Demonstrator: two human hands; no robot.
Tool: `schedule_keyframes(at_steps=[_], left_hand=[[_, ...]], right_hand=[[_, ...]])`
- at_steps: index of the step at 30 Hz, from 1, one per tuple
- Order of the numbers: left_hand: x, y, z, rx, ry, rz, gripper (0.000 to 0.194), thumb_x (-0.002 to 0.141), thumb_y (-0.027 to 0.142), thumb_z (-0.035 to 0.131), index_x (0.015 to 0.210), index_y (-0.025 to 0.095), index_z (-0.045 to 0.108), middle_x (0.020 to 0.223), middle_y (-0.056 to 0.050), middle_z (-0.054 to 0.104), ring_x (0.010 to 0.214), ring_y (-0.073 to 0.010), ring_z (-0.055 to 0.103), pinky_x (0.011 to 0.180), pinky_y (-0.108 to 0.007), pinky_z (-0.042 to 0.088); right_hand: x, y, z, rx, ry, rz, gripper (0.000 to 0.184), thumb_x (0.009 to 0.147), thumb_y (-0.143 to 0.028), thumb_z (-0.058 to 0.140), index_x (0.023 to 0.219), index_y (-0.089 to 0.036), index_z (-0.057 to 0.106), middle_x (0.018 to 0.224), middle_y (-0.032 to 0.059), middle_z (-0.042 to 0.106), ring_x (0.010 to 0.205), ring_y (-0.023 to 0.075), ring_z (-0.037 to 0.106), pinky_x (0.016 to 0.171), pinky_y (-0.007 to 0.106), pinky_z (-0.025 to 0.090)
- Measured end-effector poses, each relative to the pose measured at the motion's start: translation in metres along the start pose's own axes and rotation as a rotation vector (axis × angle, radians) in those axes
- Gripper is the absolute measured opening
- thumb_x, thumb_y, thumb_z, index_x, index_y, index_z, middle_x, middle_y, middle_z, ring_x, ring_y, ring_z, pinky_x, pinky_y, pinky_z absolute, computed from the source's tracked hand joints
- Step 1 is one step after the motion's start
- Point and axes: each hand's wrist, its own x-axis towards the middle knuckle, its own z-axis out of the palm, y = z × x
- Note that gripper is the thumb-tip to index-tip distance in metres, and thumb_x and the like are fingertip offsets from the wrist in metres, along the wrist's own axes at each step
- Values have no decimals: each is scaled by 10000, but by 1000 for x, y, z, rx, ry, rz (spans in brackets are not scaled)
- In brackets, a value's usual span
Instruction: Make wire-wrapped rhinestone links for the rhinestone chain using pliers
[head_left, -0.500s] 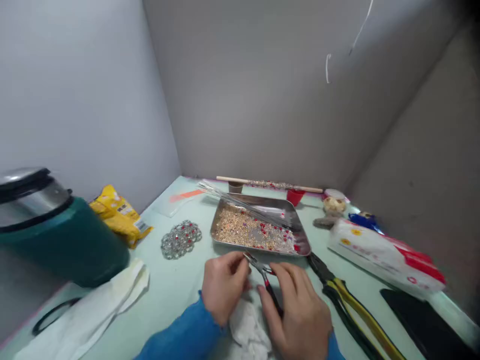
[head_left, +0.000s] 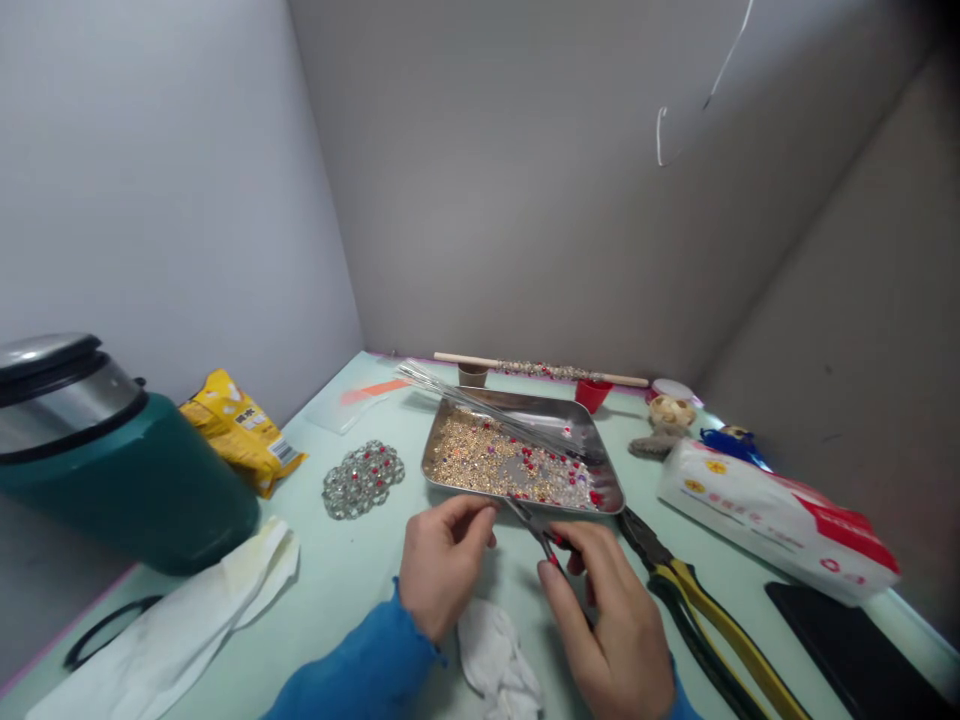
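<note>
My right hand (head_left: 611, 620) is closed around small pliers (head_left: 534, 528) with dark, red-marked handles. Their jaws point up and left, close to the front rim of a metal tray (head_left: 517, 503). Just left of the jaw tips, my left hand (head_left: 444, 565) has thumb and forefinger pressed together; whatever they pinch is too small to make out. Gold, red and clear beads (head_left: 480, 455) lie in the tray. A bundle of thin wires (head_left: 480, 405) rests across it. Below my hands lies a crumpled white cloth or tissue (head_left: 496, 655).
Left of the tray sits a coil of beaded wire (head_left: 363, 480). A green flask (head_left: 127, 490), yellow packet (head_left: 244, 430) and white cloth (head_left: 172, 630) are farther left. Large pliers (head_left: 697, 600), a tissue pack (head_left: 780, 515) and black phone-like slab (head_left: 855, 650) lie right. A beaded stick (head_left: 540, 370) spans two cups behind.
The pliers' jaws have moved slightly right and away from my left fingertips. My right hand has shifted a little to the right; my left hand has moved slightly left.
</note>
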Motion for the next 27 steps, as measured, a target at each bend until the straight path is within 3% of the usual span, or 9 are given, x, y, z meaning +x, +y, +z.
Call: schedule_keyframes(at_steps=[5, 10, 16, 22, 27], left_hand=[[-1, 3, 2, 26, 69, -8, 237, 771, 326, 531, 865, 177, 689, 643, -6, 636, 356, -69, 447, 373, -196, 354], [-5, 7, 1, 122, 102, 73, 212, 762, 281, 537, 852, 189, 706, 636, -5, 668, 465, -104, 536, 495, -207, 433], [-7, 8, 0, 128, 82, 105, 177, 758, 255, 534, 787, 182, 693, 607, -2, 656, 547, -126, 586, 546, -207, 451], [-7, 8, 1, -96, -92, -54, 206, 802, 325, 474, 772, 156, 586, 584, 20, 588, 283, -43, 399, 293, -168, 279], [-3, 9, 0, -338, -225, -159, 197, 795, 331, 489, 784, 138, 524, 571, 30, 560, 247, -20, 352, 266, -149, 199]], right_hand=[[0, -2, 3, -37, 31, -97, 290, 831, -266, 484, 1096, -147, 493, 1020, 134, 539, 930, 243, 534, 746, 381, 476], [2, -6, 6, -135, 155, -161, 265, 828, -272, 482, 1041, -123, 534, 935, 144, 567, 844, 256, 555, 677, 405, 481], [2, -6, 6, -219, 187, -219, 220, 830, -270, 498, 974, -122, 574, 867, 127, 609, 767, 238, 596, 602, 354, 484], [4, -4, 4, -207, 180, -247, 193, 827, -246, 504, 945, -120, 591, 846, 120, 626, 742, 230, 610, 594, 335, 479], [5, -6, 1, -65, 109, -175, 163, 833, -239, 489, 931, -140, 574, 811, 88, 620, 722, 201, 605, 607, 304, 475]])
